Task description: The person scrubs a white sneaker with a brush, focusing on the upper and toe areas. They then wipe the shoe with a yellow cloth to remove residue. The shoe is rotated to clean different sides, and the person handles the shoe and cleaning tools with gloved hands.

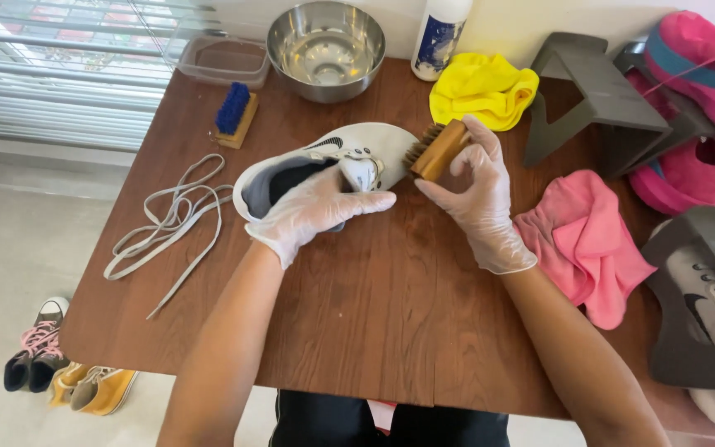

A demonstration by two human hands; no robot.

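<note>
Gripping white sneaker [349, 157] left hand [312, 211]; right hand [477, 194] clamped on brush [439, 149]; steel bowl [326, 50] empty.

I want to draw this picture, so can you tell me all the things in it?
Shoe: one, white, table middle, held.
Wooden brush: one, tan, at the shoe's toe.
Blue brush: one, table left.
Laces: grey, loose, table left.
Bowl: one, steel, table back.
Tub: one, clear, beside the bowl.
Bottle: one, white, back.
Cloths: yellow, pink.
Floor shoes: several, lower left.
Left hand: gloved, holds the shoe.
Right hand: gloved, holds the wooden brush.
</note>
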